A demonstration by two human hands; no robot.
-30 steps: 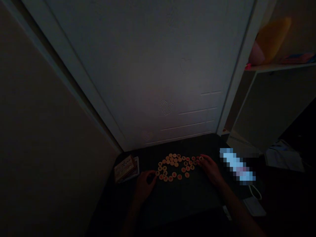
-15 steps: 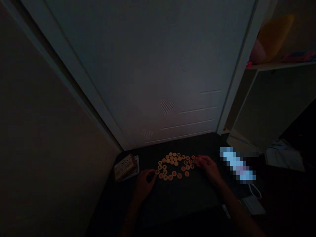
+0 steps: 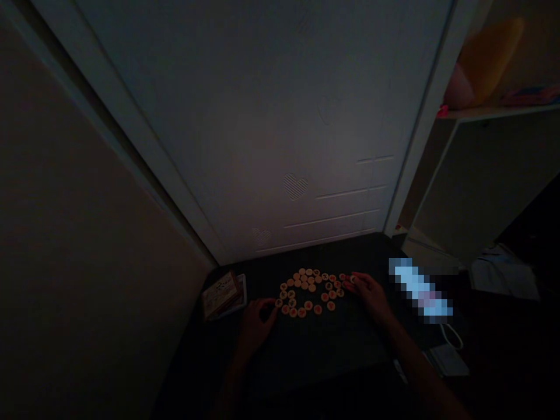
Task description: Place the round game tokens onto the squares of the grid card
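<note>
Several small round wooden discs [image 3: 310, 291] with red and dark marks lie in a loose cluster on a dark table [image 3: 306, 350]. My left hand [image 3: 256, 322] rests at the cluster's left edge, fingers curled, its fingertips beside the nearest disc. My right hand [image 3: 370, 294] sits at the cluster's right edge with its fingertips pinched on a disc [image 3: 352, 279]. The room is very dim, so finger detail is poor.
A small box [image 3: 222, 295] lies on the table left of the discs. A white door [image 3: 280, 128] stands just behind the table. At right are a blurred bright object [image 3: 420, 290], a white cable and adapter [image 3: 448, 353], and a shelf [image 3: 494, 111] with soft toys.
My right hand has drawn slightly inward along the cluster's right edge, fingertips closing on a disc. My left hand has hardly moved.
</note>
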